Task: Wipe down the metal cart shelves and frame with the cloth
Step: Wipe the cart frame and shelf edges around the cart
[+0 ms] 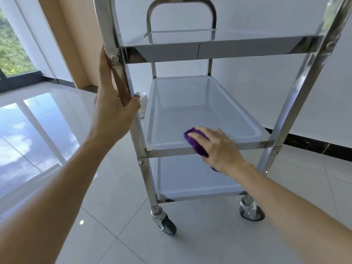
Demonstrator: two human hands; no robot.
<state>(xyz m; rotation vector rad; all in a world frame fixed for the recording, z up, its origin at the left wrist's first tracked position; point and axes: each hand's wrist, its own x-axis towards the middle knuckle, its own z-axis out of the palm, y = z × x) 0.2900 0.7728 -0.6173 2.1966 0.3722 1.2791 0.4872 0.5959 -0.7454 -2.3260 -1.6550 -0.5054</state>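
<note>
A three-shelf stainless steel cart stands in front of me on castors. My left hand (pixel 112 103) grips the cart's near left upright post (pixel 133 122) just below the top shelf (pixel 209 50), thumb hooked round the post. My right hand (pixel 215 147) presses a purple cloth (pixel 196 142) onto the near front edge of the middle shelf (pixel 190 111), fingers spread over the cloth. Part of the cloth hangs over the shelf rim under my palm. The bottom shelf (pixel 190 180) lies below it.
The cart's near castors (pixel 167 225) (pixel 251 212) rest on a glossy tiled floor. A white wall with a dark skirting (pixel 314 145) is behind and right. A window (pixel 13 50) is at the far left. A stack of white plates (pixel 142 105) sits behind the left post.
</note>
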